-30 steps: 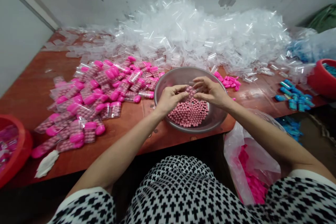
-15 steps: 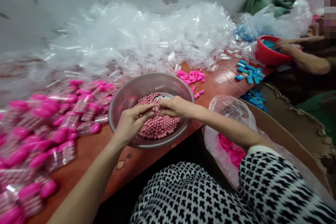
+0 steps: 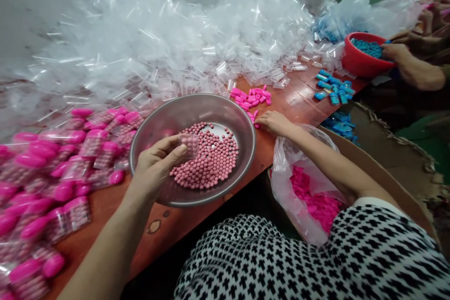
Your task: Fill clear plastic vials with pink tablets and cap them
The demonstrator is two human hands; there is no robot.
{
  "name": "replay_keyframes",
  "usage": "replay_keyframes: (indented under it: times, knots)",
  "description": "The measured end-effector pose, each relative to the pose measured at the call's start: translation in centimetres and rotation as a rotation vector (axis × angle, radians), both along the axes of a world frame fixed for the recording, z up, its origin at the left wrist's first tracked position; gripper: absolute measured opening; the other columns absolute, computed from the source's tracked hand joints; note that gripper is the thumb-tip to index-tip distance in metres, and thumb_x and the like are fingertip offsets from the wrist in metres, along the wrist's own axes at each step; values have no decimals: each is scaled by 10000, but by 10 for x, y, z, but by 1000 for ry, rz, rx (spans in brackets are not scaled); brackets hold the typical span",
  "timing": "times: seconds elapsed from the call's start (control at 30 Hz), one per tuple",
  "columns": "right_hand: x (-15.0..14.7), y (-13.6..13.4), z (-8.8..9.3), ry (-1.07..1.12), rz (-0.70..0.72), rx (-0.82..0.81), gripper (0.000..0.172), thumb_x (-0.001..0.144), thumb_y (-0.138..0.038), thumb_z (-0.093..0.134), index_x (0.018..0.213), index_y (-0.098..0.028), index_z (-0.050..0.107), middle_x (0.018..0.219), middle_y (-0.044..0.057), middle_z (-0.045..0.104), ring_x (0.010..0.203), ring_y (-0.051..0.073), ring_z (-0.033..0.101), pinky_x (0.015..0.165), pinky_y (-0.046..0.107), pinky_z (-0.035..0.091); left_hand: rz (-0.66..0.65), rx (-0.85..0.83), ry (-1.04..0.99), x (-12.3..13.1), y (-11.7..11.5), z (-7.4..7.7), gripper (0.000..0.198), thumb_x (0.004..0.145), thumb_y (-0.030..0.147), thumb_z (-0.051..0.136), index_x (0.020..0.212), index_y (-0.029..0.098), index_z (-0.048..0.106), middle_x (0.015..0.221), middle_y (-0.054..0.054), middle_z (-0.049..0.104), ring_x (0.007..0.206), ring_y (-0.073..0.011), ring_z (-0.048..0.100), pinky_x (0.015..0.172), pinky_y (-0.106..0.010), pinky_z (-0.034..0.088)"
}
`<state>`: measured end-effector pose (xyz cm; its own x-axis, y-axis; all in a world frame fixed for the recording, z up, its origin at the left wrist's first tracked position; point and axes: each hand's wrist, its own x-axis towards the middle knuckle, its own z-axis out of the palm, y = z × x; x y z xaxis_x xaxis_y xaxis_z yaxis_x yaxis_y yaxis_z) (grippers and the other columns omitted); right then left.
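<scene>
Over the metal bowl (image 3: 147,187), my left hand (image 3: 158,161) grips a small clear plastic container (image 3: 190,145) with pink beads in it. Loose pink beads (image 3: 211,164) cover much of the bowl's bottom. My right hand (image 3: 274,123) is beyond the bowl's right rim, its fingers closed at the near end of a little group of pink caps (image 3: 251,97). Whether a cap is between those fingertips is too small to make out. Filled containers with pink caps (image 3: 75,168) lie heaped left of the bowl.
A large pile of clear empty containers (image 3: 183,42) lies along the wall. An open plastic bag of pink caps (image 3: 312,201) hangs below the table edge at right. Farther right, a co-worker's hand (image 3: 395,51) reaches into a red bowl (image 3: 362,63), near blue-capped containers (image 3: 333,88).
My right hand has left the container above the beads and moved right to the pink caps. My left hand has shifted slightly left, still holding the container.
</scene>
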<state>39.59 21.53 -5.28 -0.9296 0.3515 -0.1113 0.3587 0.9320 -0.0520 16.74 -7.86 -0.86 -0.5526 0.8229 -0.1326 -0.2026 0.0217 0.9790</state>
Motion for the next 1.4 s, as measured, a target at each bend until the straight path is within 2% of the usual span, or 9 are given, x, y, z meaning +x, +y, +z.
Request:
replay_keyframes:
  times: [0.17, 0.3, 0.4, 0.53, 0.77, 0.87, 1.0, 1.13, 1.4]
  knots:
    - [5, -6, -3, 181, -235, -143, 284, 937, -302, 529, 1067, -157, 736, 1054, 131, 747, 954, 236, 670, 832, 324, 451, -26, 31, 8, 2, 0, 4, 249, 738, 300, 820, 974, 235, 771, 970, -28, 772, 809, -142, 725, 780, -238, 625]
    - [10, -28, 28, 601, -340, -669, 302, 866, -392, 623, 1017, -150, 721, 906, 68, 743, 793, 182, 674, 758, 308, 499, -99, 72, -9, 19, 3, 16, 288, 750, 297, 809, 1013, 192, 756, 985, -63, 770, 862, -181, 732, 790, -282, 629]
    - [0, -66, 59, 779, -284, -1008, 363, 739, -421, 778, 999, -177, 709, 893, 30, 725, 780, 152, 664, 744, 298, 526, -217, 138, -62, 41, 10, 24, 317, 757, 317, 800, 1034, 172, 743, 993, -84, 767, 858, -194, 734, 800, -308, 624]
    - [-24, -121, 88, 784, -166, -1228, 380, 659, -325, 861, 987, -200, 718, 895, 6, 720, 741, 119, 647, 681, 261, 539, -264, 221, -96, 59, 17, 26, 359, 744, 370, 800, 1024, 155, 731, 988, -86, 763, 816, -184, 726, 789, -316, 617]
    - [-48, -155, 85, 734, -134, -1374, 325, 706, -333, 830, 994, -214, 737, 905, 12, 732, 698, 118, 657, 641, 263, 562, -125, 245, 69, 44, -10, 25, 396, 745, 403, 782, 1047, 152, 734, 1018, -91, 758, 908, -235, 717, 814, -362, 609]
    - [-55, -156, 85, 769, -111, -1280, 310, 710, -354, 827, 963, -211, 720, 910, 19, 732, 769, 140, 674, 703, 284, 575, -83, 248, 168, 37, -19, 22, 419, 759, 421, 761, 1075, 147, 739, 1030, -102, 759, 935, -255, 716, 830, -384, 606]
    - [-61, -162, 97, 841, 88, -792, 311, 825, -362, 727, 1102, -227, 682, 1037, 52, 718, 922, 178, 672, 855, 339, 553, -46, 262, 297, 30, -21, 13, 384, 775, 405, 739, 1065, 154, 757, 1033, -98, 764, 919, -245, 720, 834, -376, 598]
    - [-67, -168, 102, 721, 344, -364, 239, 917, -290, 612, 1135, -208, 662, 988, 75, 698, 899, 184, 654, 825, 336, 535, -18, 264, 389, 27, -22, 3, 331, 810, 374, 704, 1065, 171, 764, 1026, -76, 772, 913, -235, 723, 831, -350, 588]
    - [-63, -177, 91, 657, 453, -149, 173, 964, -231, 506, 1103, -216, 608, 859, 56, 602, 772, 163, 587, 694, 272, 518, 95, 285, 608, 35, -27, -3, 205, 843, 254, 667, 1011, 223, 780, 1014, -48, 782, 905, -210, 740, 840, -311, 576]
